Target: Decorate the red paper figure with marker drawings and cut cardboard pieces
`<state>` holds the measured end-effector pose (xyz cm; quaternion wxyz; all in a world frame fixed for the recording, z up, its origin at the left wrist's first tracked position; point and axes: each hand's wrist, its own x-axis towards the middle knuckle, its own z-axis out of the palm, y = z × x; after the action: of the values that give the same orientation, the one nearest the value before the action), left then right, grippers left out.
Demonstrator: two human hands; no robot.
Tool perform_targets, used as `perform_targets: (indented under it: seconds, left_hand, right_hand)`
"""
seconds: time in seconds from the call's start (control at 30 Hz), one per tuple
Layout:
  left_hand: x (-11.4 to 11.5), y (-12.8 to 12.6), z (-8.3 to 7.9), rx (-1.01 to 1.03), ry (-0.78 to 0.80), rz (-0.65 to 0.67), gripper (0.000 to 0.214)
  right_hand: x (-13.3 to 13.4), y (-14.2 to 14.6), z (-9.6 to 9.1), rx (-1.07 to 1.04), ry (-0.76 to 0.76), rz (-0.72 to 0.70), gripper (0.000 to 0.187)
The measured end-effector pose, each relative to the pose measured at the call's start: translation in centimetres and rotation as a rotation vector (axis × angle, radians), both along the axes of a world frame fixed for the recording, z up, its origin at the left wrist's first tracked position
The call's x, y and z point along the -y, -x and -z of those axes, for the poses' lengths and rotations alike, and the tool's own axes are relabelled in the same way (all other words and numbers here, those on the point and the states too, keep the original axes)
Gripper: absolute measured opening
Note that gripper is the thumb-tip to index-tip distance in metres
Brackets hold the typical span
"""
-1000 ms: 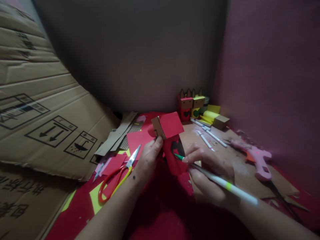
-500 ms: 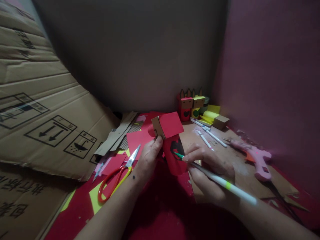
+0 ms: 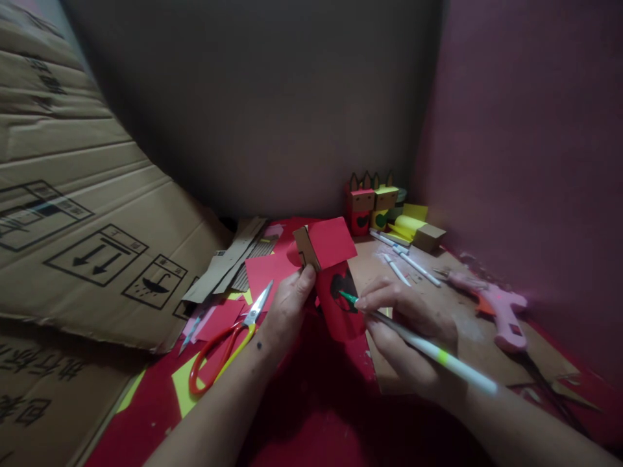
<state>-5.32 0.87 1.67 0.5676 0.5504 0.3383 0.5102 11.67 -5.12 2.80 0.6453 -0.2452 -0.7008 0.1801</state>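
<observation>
My left hand (image 3: 288, 306) grips a small cardboard figure (image 3: 333, 279) covered in red paper, with a boxy red-topped head and a red body bearing a dark drawn patch. My right hand (image 3: 407, 332) holds a white marker (image 3: 428, 350) with a green tip and a yellow-green band. The marker's tip touches the dark patch on the red body. Both hands hover just above a red paper sheet (image 3: 316, 415).
Red-and-yellow scissors (image 3: 226, 340) lie left of my left hand. A pink glue gun (image 3: 496, 308) rests at the right. Two finished figures (image 3: 370, 204), loose markers (image 3: 406, 259), cardboard strips (image 3: 233, 259) and a large printed cardboard sheet (image 3: 73, 214) surround the spot.
The marker tip has shifted slightly up and left on the dark patch. The figure and my left hand stay almost where they were.
</observation>
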Motion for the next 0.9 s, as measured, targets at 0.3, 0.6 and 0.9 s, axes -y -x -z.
perform_targets:
  seconds: [0.3,0.6,0.9]
  left_hand:
    - [-0.08,-0.1,-0.02,0.075,-0.028,0.079,0.045]
    - [0.12,-0.21,-0.2,0.059,-0.023,0.054,0.048]
    - [0.07,-0.15,-0.27,0.066,-0.015,0.065,0.049]
  right_hand:
    - [-0.02,-0.02,0.15,0.021,-0.003,-0.016,0.024]
    - [-0.04,-0.15,0.05,-0.001,-0.007,0.01,0.024]
    - [-0.09,-0.21,0.55,-0.015,0.015,0.003,0.024]
